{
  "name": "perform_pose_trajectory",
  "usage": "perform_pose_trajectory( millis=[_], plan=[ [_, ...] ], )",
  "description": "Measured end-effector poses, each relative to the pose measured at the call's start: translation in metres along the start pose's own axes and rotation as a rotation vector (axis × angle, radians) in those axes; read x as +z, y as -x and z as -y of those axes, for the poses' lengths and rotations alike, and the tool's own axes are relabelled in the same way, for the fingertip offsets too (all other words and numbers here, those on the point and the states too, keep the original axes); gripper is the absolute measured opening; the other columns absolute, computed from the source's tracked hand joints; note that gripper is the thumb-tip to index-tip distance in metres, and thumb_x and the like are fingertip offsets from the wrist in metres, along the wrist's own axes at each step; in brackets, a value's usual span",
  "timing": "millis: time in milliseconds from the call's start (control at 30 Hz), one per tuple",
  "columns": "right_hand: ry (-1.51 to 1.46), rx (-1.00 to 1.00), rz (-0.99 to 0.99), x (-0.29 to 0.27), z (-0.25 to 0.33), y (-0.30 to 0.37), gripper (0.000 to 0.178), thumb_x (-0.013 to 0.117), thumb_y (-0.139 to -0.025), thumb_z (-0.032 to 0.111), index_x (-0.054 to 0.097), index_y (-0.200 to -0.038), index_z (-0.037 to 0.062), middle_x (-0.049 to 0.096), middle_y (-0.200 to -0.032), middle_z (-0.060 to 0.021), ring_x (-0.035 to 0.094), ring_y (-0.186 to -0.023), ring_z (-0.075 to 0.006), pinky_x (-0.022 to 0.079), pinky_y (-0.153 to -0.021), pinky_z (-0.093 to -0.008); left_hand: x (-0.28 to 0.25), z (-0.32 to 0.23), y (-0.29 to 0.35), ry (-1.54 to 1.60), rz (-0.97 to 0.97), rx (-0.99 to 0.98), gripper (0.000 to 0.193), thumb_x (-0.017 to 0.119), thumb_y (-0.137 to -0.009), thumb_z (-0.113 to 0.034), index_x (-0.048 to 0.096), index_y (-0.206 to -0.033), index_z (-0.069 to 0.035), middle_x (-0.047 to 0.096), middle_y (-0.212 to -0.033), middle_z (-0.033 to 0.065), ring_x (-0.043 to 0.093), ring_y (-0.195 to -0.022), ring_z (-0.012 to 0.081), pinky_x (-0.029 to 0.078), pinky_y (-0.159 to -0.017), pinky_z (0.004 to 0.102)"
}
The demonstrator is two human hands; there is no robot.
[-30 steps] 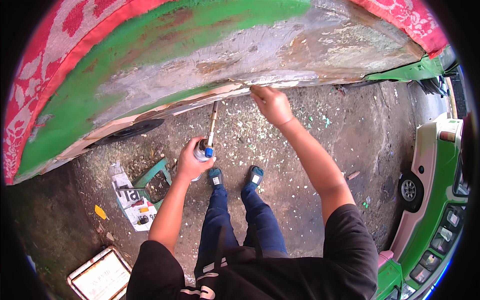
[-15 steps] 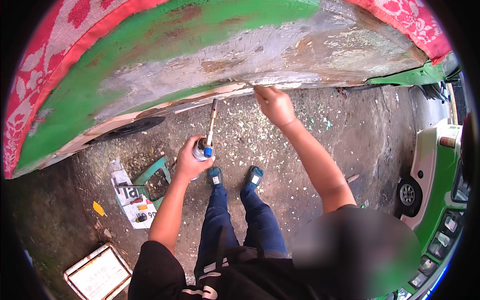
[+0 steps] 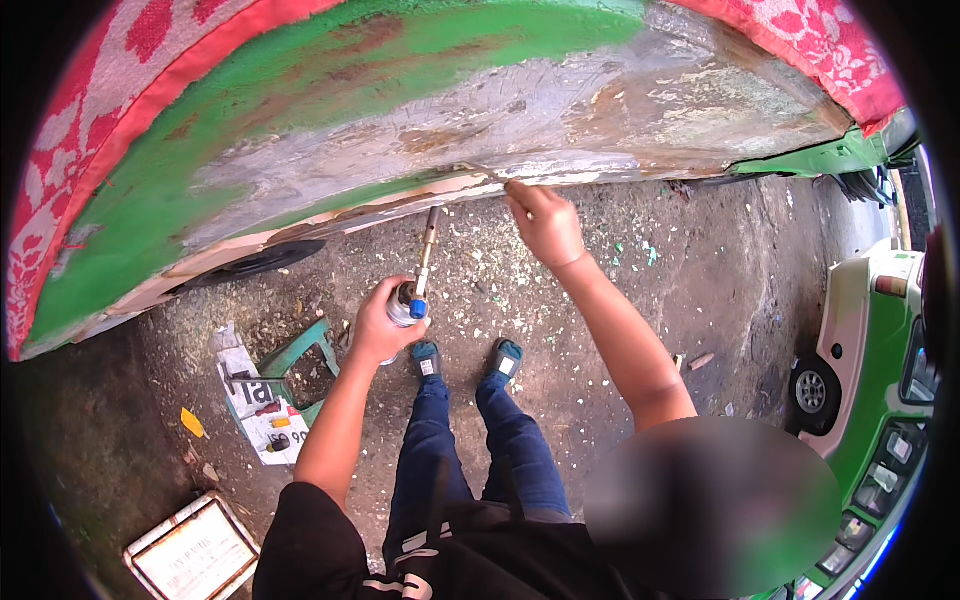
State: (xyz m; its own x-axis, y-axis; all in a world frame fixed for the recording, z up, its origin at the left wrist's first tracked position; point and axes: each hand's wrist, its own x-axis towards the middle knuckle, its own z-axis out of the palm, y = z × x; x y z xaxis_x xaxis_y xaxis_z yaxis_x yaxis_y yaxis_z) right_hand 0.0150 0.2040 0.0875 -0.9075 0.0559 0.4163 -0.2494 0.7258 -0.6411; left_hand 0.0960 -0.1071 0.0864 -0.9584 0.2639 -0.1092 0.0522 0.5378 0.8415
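Head view, left hand: The left hand (image 3: 378, 322) is clamped around a small gas torch (image 3: 410, 300). The metal canister with a blue knob sits in the fist, and the slim nozzle tube points up and away toward the lower edge of the vehicle body panel (image 3: 420, 150).
Head view, right hand: The right hand (image 3: 545, 222) is raised to the panel's lower edge, fingers closed on a thin scraping tool (image 3: 497, 180). The tool's tip touches the edge just right of the torch nozzle; its exact type is too small to tell.
Head view, hands relative: The two hands are apart, the left nearer and lower, the right farther and higher.
Head view, panel: The curved panel fills the far half of the view. It carries green paint on the left and top, and bare grey, rust-spotted metal in the middle and right. A red patterned band (image 3: 90, 130) runs along its far rim.
Head view, ground: Paint flakes (image 3: 560, 300) are scattered over the dirt floor below the panel edge.
Head view, near left: A green stool (image 3: 300, 365) stands left of the left forearm, beside a printed sheet (image 3: 262, 415) with small items on it. A white framed board (image 3: 195, 550) lies nearer still.
Head view, right: A green and white vehicle (image 3: 870, 400) stands at the right rim, well apart from the hands.
Head view, obstructions: The person's legs in blue jeans (image 3: 470, 450) stand between the arms. Nothing lies between the hands and the panel edge.
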Motion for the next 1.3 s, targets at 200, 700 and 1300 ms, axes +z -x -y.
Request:
perform_pose_trajectory(
  millis=[200, 700, 1300],
  plan=[
    [0.043, -0.005, -0.015, 0.001, -0.006, -0.004, 0.018, 0.074, -0.087, 0.009, 0.073, -0.104, 0.0027, 0.074, -0.094, -0.0152, 0.073, -0.077, -0.0291, 0.059, -0.067, -0.0378, 0.010, -0.008, -0.010, 0.064, 0.009, 0.010, 0.062, 0.085, -0.065, -0.015, 0.059, -0.121, -0.005, 0.069, -0.103, 0.0088, 0.068, -0.096, 0.0198, 0.053, -0.087, 0.0347],
    [-0.015, 0.013, 0.025, 0.019, -0.005, 0.000, 0.019, 0.072, -0.090, 0.010, 0.072, -0.108, 0.0034, 0.074, -0.098, -0.0151, 0.074, -0.081, -0.0253, 0.059, -0.069, -0.0369, 0.008, -0.013, -0.003, 0.075, 0.039, 0.005, 0.064, 0.086, -0.065, -0.017, 0.059, -0.122, -0.005, 0.069, -0.106, 0.0112, 0.068, -0.097, 0.0230, 0.053, -0.087, 0.0356],
    [-0.010, -0.155, -0.054, 0.003, -0.006, -0.002, 0.015, 0.073, -0.087, 0.014, 0.074, -0.100, 0.0079, 0.071, -0.080, -0.0108, 0.070, -0.067, -0.0296, 0.057, -0.060, -0.0397, 0.005, -0.002, 0.010, 0.187, 0.086, 0.007, 0.065, 0.085, -0.067, -0.016, 0.055, -0.124, -0.005, 0.066, -0.105, 0.0057, 0.064, -0.097, 0.0152, 0.052, -0.089, 0.0321]
  ],
)
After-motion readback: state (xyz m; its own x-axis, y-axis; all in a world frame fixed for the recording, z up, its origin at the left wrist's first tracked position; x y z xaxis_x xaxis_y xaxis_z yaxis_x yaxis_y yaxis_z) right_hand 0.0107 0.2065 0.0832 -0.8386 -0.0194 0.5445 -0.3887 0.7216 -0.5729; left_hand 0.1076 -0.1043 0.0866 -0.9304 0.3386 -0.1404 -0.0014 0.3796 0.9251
